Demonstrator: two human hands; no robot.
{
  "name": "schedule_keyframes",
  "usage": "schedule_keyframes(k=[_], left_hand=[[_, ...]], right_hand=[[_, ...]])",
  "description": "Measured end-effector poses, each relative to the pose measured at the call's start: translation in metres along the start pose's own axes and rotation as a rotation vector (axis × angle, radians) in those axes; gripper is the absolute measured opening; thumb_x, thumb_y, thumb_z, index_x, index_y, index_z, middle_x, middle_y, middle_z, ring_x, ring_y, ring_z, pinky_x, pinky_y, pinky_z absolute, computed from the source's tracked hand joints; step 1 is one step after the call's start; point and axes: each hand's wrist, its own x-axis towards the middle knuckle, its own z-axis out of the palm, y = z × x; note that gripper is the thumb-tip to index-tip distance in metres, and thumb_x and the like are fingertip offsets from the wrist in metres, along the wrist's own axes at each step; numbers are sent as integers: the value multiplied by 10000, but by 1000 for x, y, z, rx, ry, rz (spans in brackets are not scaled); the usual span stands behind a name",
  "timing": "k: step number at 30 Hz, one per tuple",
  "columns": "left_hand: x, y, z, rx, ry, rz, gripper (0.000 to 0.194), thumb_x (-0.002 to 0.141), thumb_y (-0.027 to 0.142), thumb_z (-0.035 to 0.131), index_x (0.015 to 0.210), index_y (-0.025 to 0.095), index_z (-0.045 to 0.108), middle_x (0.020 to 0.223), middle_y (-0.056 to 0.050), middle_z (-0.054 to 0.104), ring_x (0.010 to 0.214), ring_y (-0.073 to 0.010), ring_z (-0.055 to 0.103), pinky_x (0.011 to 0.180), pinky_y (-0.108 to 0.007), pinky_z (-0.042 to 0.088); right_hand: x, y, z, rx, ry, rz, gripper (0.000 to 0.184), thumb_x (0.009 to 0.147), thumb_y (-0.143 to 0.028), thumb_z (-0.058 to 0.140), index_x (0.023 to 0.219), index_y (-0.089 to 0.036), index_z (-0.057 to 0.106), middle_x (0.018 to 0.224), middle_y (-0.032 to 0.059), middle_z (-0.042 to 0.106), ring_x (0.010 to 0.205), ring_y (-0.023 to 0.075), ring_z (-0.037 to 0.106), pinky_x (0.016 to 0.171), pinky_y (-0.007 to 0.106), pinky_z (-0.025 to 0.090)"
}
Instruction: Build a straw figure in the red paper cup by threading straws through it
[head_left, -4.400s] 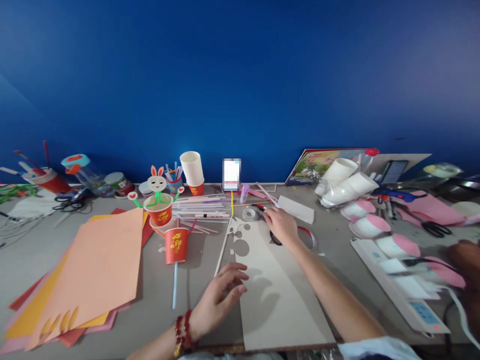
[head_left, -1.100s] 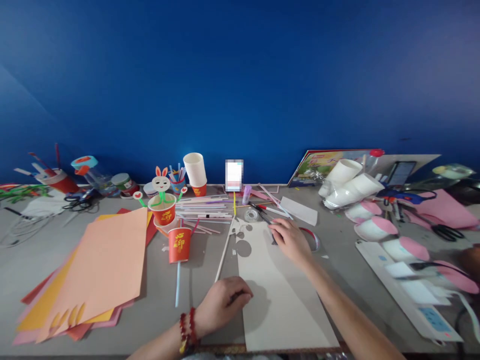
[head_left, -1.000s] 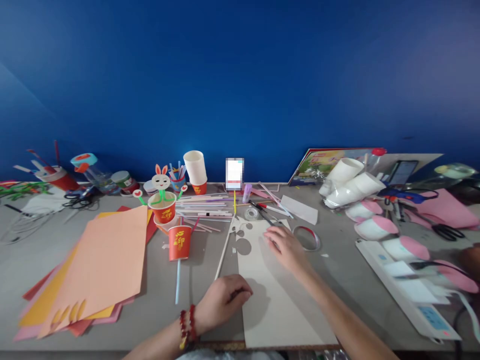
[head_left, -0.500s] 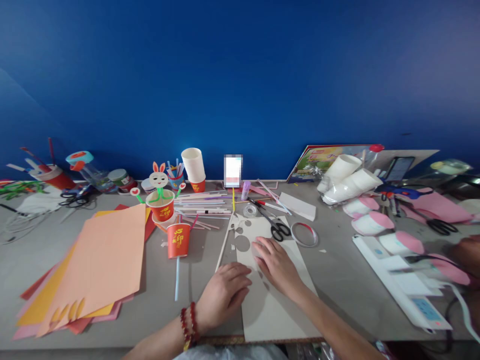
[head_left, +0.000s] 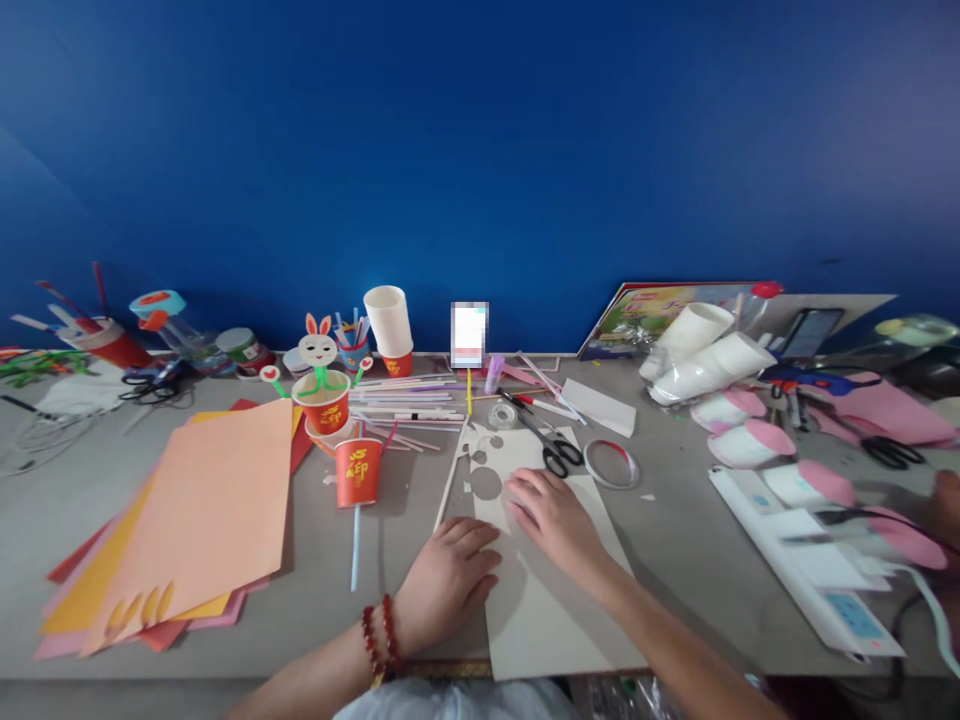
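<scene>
A sheet of white paper (head_left: 559, 625) lies before me, with several round holes cut near its far end. My left hand (head_left: 448, 572) rests palm down across the sheet's left edge, fingers loosely bent and apart, holding nothing. On the paper, my right hand (head_left: 553, 512) lies flat with its fingers stretched out beside the largest hole. Just beyond it are black-handled scissors (head_left: 556, 458) and a roll of tape (head_left: 628, 478). Left of the hands, a red paper cup (head_left: 356, 478) has a pale blue straw (head_left: 355, 550) below it.
Coloured paper sheets (head_left: 225, 490) are stacked at left. A rabbit-faced cup (head_left: 330, 412) stands behind the red cup, near many straws (head_left: 409, 398). At right are a white power strip (head_left: 787, 565), pink-and-white cups (head_left: 750, 442) and part of another person's hand (head_left: 946, 515).
The view has shifted slightly, moving the scene a little up and right in the picture. Both hands stay in nearly the same place on the paper.
</scene>
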Motion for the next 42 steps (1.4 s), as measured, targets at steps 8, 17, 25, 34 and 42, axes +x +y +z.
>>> schedule_keyframes(k=[8, 17, 25, 34, 42], left_hand=[[1, 0, 2, -4, -34, -29, 176, 909, 207, 580, 1069, 211, 653, 1203, -59, 670, 1154, -244, 575, 1039, -419, 433], [3, 1, 0, 14, -31, -19, 194, 880, 193, 598, 1062, 208, 663, 1199, -77, 664, 1147, -258, 580, 1019, -431, 452], [2, -1, 1, -23, -18, -15, 204, 903, 196, 570, 1086, 212, 661, 1242, -62, 668, 1167, -240, 583, 1050, -421, 436], [2, 0, 0, -32, -26, -25, 192, 892, 199, 579, 1062, 211, 669, 1212, -78, 673, 1151, -257, 590, 1038, -439, 442], [2, 0, 4, -36, 29, -37, 179, 916, 199, 544, 1012, 198, 695, 1037, -81, 712, 1054, -252, 611, 971, -420, 475]], right_hand=[[43, -25, 16, -49, -97, -169, 221, 915, -121, 580, 1071, -218, 702, 1044, 76, 676, 976, 242, 576, 872, 380, 503], [45, -23, 19, -26, -131, -166, 276, 914, -97, 536, 1100, -220, 698, 1088, 86, 653, 1015, 236, 548, 909, 384, 483], [57, -15, 16, 86, -172, -272, 292, 874, -59, 554, 995, -232, 755, 1059, 54, 677, 984, 206, 559, 904, 355, 469], [55, -16, 18, 162, -117, -292, 338, 867, -37, 531, 1070, -217, 732, 1051, 65, 683, 976, 202, 580, 903, 353, 489], [33, -30, 6, 270, -100, -268, 212, 958, -158, 509, 999, -196, 713, 983, 56, 709, 930, 198, 608, 860, 334, 506]])
